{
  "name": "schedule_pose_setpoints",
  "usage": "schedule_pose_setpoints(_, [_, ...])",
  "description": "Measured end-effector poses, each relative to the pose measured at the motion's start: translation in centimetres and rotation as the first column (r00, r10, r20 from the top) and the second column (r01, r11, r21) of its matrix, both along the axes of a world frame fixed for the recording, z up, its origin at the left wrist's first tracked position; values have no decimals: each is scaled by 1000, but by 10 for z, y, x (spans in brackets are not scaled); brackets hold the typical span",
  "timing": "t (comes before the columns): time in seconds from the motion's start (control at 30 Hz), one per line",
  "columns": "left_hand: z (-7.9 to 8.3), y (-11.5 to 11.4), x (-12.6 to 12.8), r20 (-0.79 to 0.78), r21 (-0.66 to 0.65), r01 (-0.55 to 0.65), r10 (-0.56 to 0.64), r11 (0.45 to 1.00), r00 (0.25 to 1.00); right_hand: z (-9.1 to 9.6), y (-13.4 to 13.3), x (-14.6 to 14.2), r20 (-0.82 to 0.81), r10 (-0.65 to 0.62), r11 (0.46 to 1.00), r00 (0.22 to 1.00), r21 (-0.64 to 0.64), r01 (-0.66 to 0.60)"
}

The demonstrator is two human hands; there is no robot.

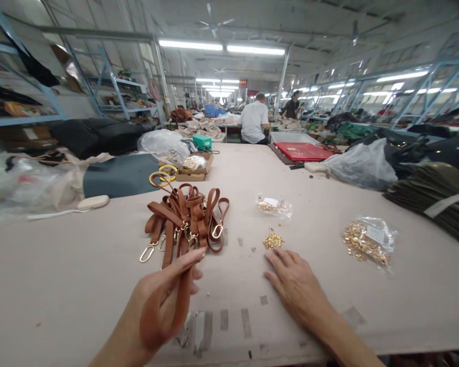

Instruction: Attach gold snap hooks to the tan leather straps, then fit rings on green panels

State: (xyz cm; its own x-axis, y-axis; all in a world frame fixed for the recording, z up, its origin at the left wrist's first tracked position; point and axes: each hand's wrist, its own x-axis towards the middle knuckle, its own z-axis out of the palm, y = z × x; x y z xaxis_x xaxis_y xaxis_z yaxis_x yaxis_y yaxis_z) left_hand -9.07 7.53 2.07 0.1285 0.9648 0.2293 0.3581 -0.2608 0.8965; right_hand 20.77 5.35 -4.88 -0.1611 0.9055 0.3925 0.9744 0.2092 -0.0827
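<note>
Smooth brown leather-look strap [184,300] is bent into a loop, gripped in the left hand [153,279] over the pinkish-beige counter [61,285], right hand [296,278] loosely spread by shiny gold metal bits [273,241].

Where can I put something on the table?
The pale pinkish table is mostly bare left of the left hand, and between the right hand and the larger clear plastic bag of gold pieces. A narrower gap lies between the brown leatherlike strap pile and small gold heap. It's crowded around the flat grey sheet.
</note>
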Motion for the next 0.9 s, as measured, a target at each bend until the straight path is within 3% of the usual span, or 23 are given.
schedule_pose_setpoints(0.1, [-10,-10,9,121,-219,201,-178,955,977,-4,8,1,-17,-18,999,1000,35,18])
schedule_pose_setpoints(0.2, [-14,-23,23,329,-379,340,-218,861,919,-8,13,8,-80,-6,998,997,62,11])
schedule_pose_setpoints(0.27, [-19,-31,33,471,-458,382,-146,802,870,-9,13,12,-164,13,997,986,83,0])
schedule_pose_setpoints(0.37, [-26,-41,46,483,-522,297,-10,800,875,-4,5,14,-373,4,994,928,103,37])
schedule_pose_setpoints(0.5, [-30,-50,56,460,-528,263,11,808,888,9,-18,5,-654,-117,991,747,-30,129])
schedule_pose_setpoints(0.6, [-28,-54,58,426,-512,273,-35,815,904,16,-38,-9,-830,-213,976,516,-198,85])
schedule_pose_setpoints(0.7, [-25,-57,60,429,-556,355,-107,751,897,20,-58,-24,-923,-265,960,280,-278,-8])
schedule_pose_setpoints(0.8, [-25,-63,66,489,-588,430,-123,685,864,23,-74,-39,-951,-264,953,164,-283,-111])
schedule_pose_setpoints(0.9, [-27,-70,73,472,-576,430,-146,695,869,27,-88,-51,-968,-240,946,70,-250,-207])
